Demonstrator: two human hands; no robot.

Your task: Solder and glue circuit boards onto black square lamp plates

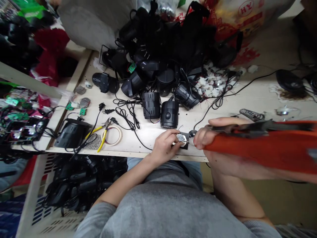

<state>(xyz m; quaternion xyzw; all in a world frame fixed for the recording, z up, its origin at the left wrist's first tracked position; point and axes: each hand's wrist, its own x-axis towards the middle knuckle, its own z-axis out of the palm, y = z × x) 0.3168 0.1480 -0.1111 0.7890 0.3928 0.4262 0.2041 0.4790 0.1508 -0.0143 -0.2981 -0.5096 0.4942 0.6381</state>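
Observation:
At the bench's front edge, my left hand (pixel 165 145) is closed, its fingertips pinching a small round silver part (pixel 180 137) with dark markings, like a little motor. That part lies over a small dark flat piece (pixel 184 146). My right hand (pixel 209 138) is wrapped round a long orange-red tool (pixel 262 150) with a black strip along its top. The tool's near end points toward the silver part. It is large and blurred, so its exact kind cannot be made out. Just beside its end sits a small dark round piece (pixel 192 133).
Two black cylindrical housings (pixel 169 114) stand ahead of my hands, with a heap of black lamp housings (pixel 163 49) behind. White small parts (pixel 214 82) are piled right of it. Yellow-handled cutters (pixel 105 134), a tape roll (pixel 116 135) and tangled black cables (pixel 126 114) lie left.

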